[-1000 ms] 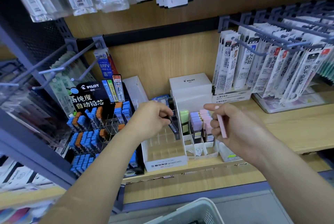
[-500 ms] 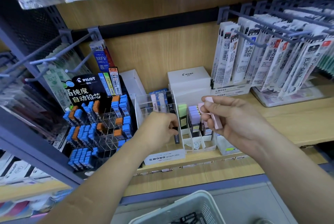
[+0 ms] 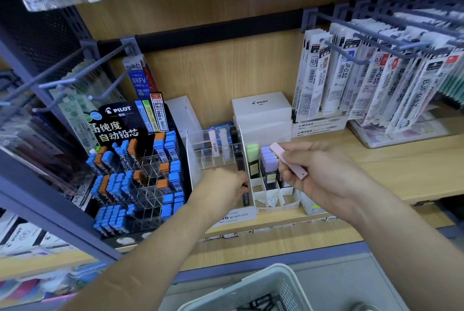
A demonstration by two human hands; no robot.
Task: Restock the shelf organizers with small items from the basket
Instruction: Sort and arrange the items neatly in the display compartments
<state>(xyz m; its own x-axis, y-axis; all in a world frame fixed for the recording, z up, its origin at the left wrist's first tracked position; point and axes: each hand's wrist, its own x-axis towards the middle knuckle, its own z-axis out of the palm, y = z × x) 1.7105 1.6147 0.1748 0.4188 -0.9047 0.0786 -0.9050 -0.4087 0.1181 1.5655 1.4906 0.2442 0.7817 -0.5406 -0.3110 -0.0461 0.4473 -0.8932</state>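
Head: right hand (image 3: 326, 177) pinches pink case (image 3: 288, 164), left hand (image 3: 221, 192) grips black case (image 3: 245, 198)

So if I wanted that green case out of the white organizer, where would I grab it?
Probably by its top end, from above: the green case stands upright in the white organizer, only its upper part clear of the dividers, with purple cases close beside it.

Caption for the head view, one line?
Right hand holds a pink case at the white organizer; left hand grips a black case.
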